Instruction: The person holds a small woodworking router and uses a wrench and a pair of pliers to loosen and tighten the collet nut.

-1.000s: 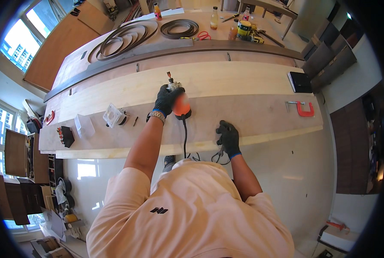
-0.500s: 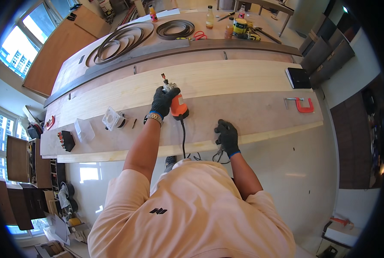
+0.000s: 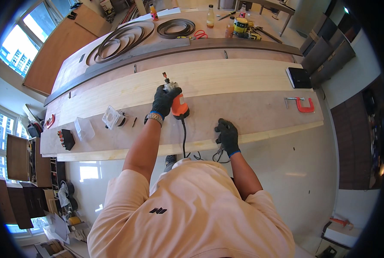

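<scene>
My left hand [image 3: 162, 101], in a dark glove, is wrapped round an orange trim router [image 3: 180, 105]. The router lies tilted, its metal collar and a reddish router bit [image 3: 165, 78] pointing away from me. A black cord [image 3: 184, 139] runs from its back end over the near edge of the board. My right hand [image 3: 227, 134], gloved too, rests near the front edge of the brown panel [image 3: 261, 109], holding nothing that I can see, with its fingers bent and a little apart. Left of the router lie a clear plastic router base [image 3: 112, 117] and a thin dark rod [image 3: 134, 122].
A clear plastic piece [image 3: 85, 129] and a black box of router bits [image 3: 66, 139] sit at the left. To the right are a red C-clamp [image 3: 304, 105] and a black notebook [image 3: 298, 78]. Coiled edge banding [image 3: 175, 29], bottles and a drill [image 3: 253, 34] lie at the back.
</scene>
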### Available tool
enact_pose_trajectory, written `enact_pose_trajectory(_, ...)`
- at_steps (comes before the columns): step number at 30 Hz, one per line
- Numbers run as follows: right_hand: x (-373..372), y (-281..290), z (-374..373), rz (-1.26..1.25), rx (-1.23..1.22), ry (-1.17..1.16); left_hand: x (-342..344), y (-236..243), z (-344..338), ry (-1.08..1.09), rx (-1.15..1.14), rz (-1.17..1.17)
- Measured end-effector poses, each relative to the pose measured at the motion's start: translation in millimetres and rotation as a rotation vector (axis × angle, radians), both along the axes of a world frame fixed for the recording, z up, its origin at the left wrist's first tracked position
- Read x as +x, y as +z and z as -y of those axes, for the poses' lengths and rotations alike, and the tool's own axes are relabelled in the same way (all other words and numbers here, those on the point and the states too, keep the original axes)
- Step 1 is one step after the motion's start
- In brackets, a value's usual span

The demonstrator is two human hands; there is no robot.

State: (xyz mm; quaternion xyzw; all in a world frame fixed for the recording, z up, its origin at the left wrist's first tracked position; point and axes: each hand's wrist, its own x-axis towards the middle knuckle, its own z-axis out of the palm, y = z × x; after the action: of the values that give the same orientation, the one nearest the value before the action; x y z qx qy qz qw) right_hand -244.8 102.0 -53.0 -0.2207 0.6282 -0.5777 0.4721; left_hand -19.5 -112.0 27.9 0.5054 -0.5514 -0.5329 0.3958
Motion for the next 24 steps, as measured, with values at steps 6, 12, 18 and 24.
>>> enact_pose_trajectory(6,-0.8,-1.1,1.1,-0.007,0.009,0.006,-0.9,3.0,-14.2,-0.002,-0.029,0.016)
enact_pose_trajectory(12,-0.6,-4.4,1.0,-0.003,0.002,0.005,-5.9,4.3,-42.9,-0.050,-0.132,0.030)
enact_pose_trajectory(18,-1.4,-7.1,0.9,-0.034,0.018,0.016,-3.6,6.0,-79.3,-0.056,-0.284,0.366)
enact_pose_trajectory(24,-3.8,-5.8,1.4,-0.064,0.026,0.022,7.8,3.9,-106.9,-0.118,-0.224,0.111)
